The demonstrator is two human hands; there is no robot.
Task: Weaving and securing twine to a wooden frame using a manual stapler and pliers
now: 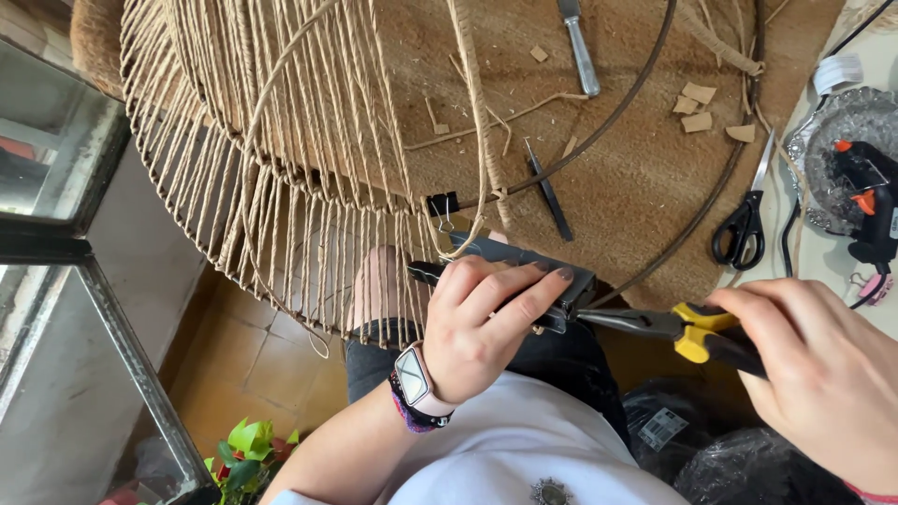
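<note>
Both hands meet at one spot, just above the lap. Left hand [486,327] is clamped around a dark staple gun [524,271], long axis running left-right. Right hand [823,374] grips yellow-handled pliers [655,325], nose pointing left, touching the gun's right end. Beyond: binder clip [442,206] on the wire hoop [636,103], then scissors [744,220].

We lose the pliers' [687,329] tip behind the stapler [524,271]. Our right hand [823,374] runs off frame; its grip stays hidden.
</note>
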